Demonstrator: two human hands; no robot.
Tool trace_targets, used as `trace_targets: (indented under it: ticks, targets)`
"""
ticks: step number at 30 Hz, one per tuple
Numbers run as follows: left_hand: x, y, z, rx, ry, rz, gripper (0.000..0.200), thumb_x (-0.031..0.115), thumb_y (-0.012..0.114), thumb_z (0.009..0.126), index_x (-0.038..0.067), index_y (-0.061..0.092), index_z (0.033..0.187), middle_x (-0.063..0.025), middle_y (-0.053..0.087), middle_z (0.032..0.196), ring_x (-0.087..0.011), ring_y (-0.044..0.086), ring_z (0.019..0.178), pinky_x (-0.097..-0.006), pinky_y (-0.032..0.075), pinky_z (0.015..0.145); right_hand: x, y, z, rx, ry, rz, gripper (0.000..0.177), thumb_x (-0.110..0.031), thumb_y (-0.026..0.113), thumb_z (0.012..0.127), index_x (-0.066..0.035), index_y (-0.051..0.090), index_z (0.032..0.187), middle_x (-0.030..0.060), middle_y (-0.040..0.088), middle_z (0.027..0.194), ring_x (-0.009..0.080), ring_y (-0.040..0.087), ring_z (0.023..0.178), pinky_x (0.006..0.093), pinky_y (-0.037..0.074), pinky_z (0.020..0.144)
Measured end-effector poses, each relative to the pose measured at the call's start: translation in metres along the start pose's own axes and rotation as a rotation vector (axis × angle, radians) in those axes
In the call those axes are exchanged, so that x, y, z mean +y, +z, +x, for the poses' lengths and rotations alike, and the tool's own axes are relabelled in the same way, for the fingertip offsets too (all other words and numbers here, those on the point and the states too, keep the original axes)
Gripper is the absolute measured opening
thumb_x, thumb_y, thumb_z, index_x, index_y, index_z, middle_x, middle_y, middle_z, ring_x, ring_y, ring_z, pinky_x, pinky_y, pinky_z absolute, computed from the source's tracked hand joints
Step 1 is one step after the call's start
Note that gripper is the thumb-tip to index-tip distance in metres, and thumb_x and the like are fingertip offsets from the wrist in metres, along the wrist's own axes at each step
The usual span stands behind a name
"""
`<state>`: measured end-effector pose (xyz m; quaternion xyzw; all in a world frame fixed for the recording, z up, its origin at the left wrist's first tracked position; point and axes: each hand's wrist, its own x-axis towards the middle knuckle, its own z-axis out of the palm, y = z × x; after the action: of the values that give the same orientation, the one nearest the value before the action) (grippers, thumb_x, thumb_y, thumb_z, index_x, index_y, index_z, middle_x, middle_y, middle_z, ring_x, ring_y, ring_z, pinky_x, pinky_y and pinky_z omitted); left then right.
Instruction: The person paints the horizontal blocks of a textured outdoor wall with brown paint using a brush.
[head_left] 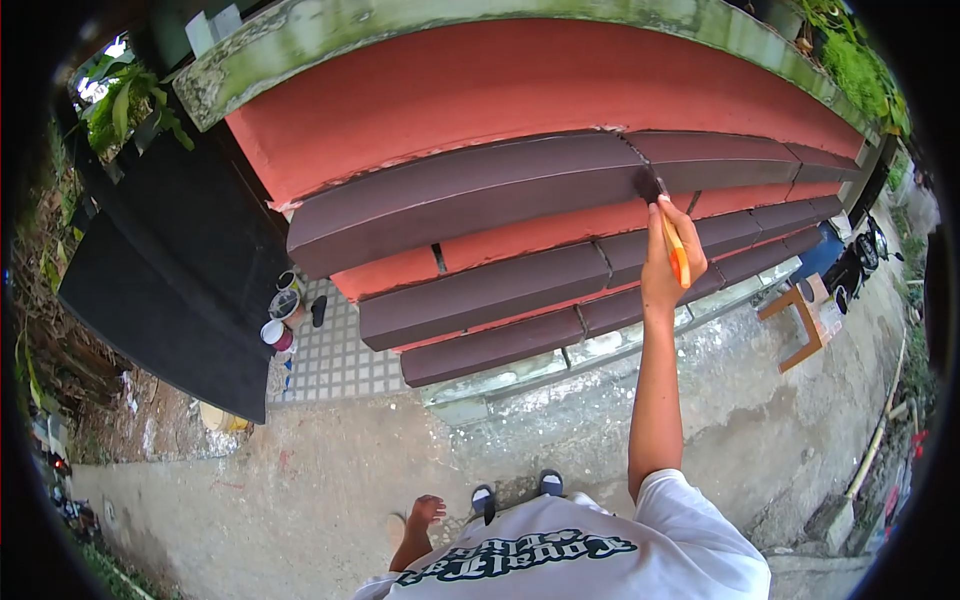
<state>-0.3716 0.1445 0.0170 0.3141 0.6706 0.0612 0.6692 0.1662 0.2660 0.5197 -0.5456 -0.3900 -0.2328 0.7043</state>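
My right hand [662, 262] is raised and closed around a paintbrush [679, 262] with a yellow-orange handle. Its dark bristles lie against the front of the top brown ledge [480, 190], close to a vertical joint. Low beside my body hangs my left hand [429, 509], fingers loosely bent and apart, with nothing visible in it. Below the top ledge, more brown ledges [490, 297] run along the coral-red wall [540, 75], with dark gaps between some sections.
A large black panel [180, 270] leans at the left, near paint cans [277, 334] on a tiled patch [345, 350]. To the right stand a wooden stool [800, 322] and a parked motorcycle [858, 262]. A mossy concrete slab [480, 42] overhangs the wall.
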Motion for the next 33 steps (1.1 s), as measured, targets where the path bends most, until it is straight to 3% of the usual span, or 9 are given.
trace_targets:
  ticks: [6,10,13,19,22,25,29,33]
  targets:
    - [0.006,0.040,0.006,-0.033,-0.015,0.005,0.027,0.028,0.057,0.095,0.011,0.062,0.115,-0.0096,0.072,0.106,-0.0260,0.070,0.089,-0.0427,0.051,0.074,-0.020,0.024,-0.025,-0.056,-0.161,-0.106,0.011,-0.006,0.073,0.088,-0.001,0.074,0.097,0.0141,0.074,0.092,0.0279,0.073,0.085,0.0352,0.057,0.074]
    - [0.016,0.063,0.002,-0.024,-0.053,-0.036,0.026,0.025,0.055,0.096,0.011,0.062,0.117,-0.0102,0.071,0.107,-0.0263,0.070,0.091,-0.0432,0.051,0.075,-0.046,0.041,-0.054,-0.175,-0.210,0.146,0.009,-0.004,0.075,0.085,-0.002,0.073,0.094,0.0134,0.074,0.092,0.0280,0.073,0.088,0.0367,0.057,0.076]
    - [0.017,0.075,0.001,-0.009,-0.041,-0.030,0.026,0.025,0.055,0.096,0.011,0.062,0.117,-0.0100,0.071,0.107,-0.0262,0.070,0.091,-0.0435,0.051,0.077,-0.049,0.034,-0.058,-0.432,-0.177,0.407,0.014,-0.003,0.074,0.083,-0.002,0.075,0.097,0.0133,0.075,0.100,0.0283,0.073,0.096,0.0354,0.058,0.083]
    - [0.020,0.099,0.008,0.002,-0.030,-0.047,0.026,0.025,0.055,0.096,0.010,0.063,0.116,-0.0091,0.072,0.105,-0.0253,0.070,0.089,-0.0415,0.051,0.074,0.031,0.000,-0.031,-0.231,-0.079,0.177,0.016,-0.002,0.073,0.085,-0.002,0.077,0.100,0.0120,0.076,0.102,0.0250,0.073,0.099,0.0345,0.057,0.087]
    - [0.017,0.103,0.011,-0.014,-0.030,-0.069,0.027,0.025,0.055,0.096,0.010,0.063,0.116,-0.0090,0.072,0.105,-0.0250,0.070,0.088,-0.0408,0.052,0.074,0.046,-0.022,-0.015,-0.049,-0.023,0.076,0.016,0.000,0.073,0.085,-0.002,0.077,0.101,0.0120,0.075,0.103,0.0250,0.072,0.100,0.0344,0.056,0.088]
    - [0.008,0.105,0.011,-0.009,-0.043,-0.087,0.027,0.025,0.054,0.096,0.010,0.063,0.116,-0.0089,0.072,0.104,-0.0247,0.070,0.087,-0.0406,0.052,0.072,0.050,-0.024,-0.013,0.010,-0.098,-0.044,0.022,0.000,0.075,0.084,-0.004,0.076,0.106,0.0121,0.074,0.106,0.0261,0.072,0.102,0.0355,0.056,0.087]
    - [0.000,0.103,0.008,0.025,-0.065,-0.133,0.028,0.025,0.054,0.096,0.010,0.063,0.117,-0.0091,0.072,0.103,-0.0244,0.070,0.085,-0.0398,0.051,0.070,0.023,0.008,-0.033,-0.100,-0.125,-0.068,0.031,-0.001,0.077,0.081,-0.005,0.074,0.111,0.0135,0.074,0.107,0.0278,0.071,0.105,0.0369,0.056,0.087]
    - [-0.022,0.089,-0.001,0.062,-0.014,-0.179,0.029,0.024,0.053,0.096,0.010,0.063,0.119,-0.0096,0.072,0.102,-0.0250,0.069,0.084,-0.0393,0.051,0.068,-0.004,0.054,-0.069,-0.295,-0.149,0.121,0.018,0.007,0.065,0.083,-0.001,0.072,0.098,0.0148,0.073,0.110,0.0306,0.073,0.095,0.0372,0.058,0.080]
